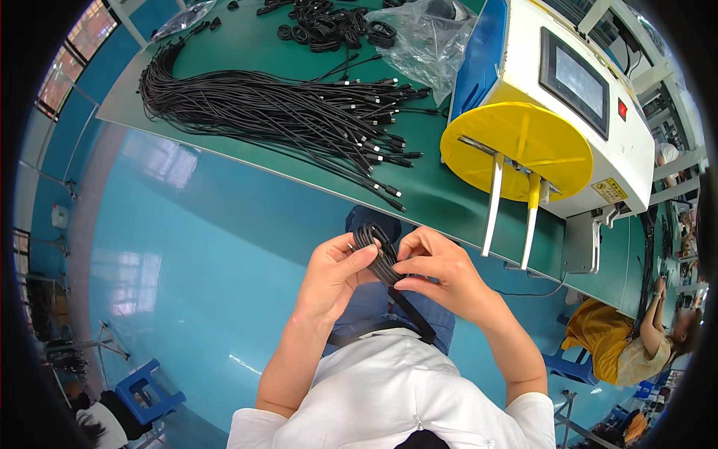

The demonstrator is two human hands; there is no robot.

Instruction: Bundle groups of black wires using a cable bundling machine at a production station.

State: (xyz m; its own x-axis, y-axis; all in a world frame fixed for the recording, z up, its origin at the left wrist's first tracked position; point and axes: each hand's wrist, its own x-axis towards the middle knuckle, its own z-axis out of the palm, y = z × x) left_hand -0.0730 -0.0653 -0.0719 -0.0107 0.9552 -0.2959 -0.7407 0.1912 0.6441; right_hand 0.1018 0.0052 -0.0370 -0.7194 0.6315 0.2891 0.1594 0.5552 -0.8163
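Note:
A coiled black cable (380,254) is held between my two hands, above my lap and just short of the green table's edge. My left hand (338,271) grips the coil from its left side, thumb pressed on the loops. On the other side, my right hand (440,268) pinches the coil with thumb and fingers. Beyond the hands, a large bundle of loose black cables (269,105) lies along the table, their plug ends toward the right. A winding machine (516,150) with a yellow disc and two prongs stands to the right of the bundle.
Several coiled cables (329,26) lie at the table's back beside a clear plastic bag (426,45). The machine's prongs (493,202) jut out over the front edge of the green table (426,191). A co-worker (617,337) sits at the right. A blue stool (148,393) stands lower left.

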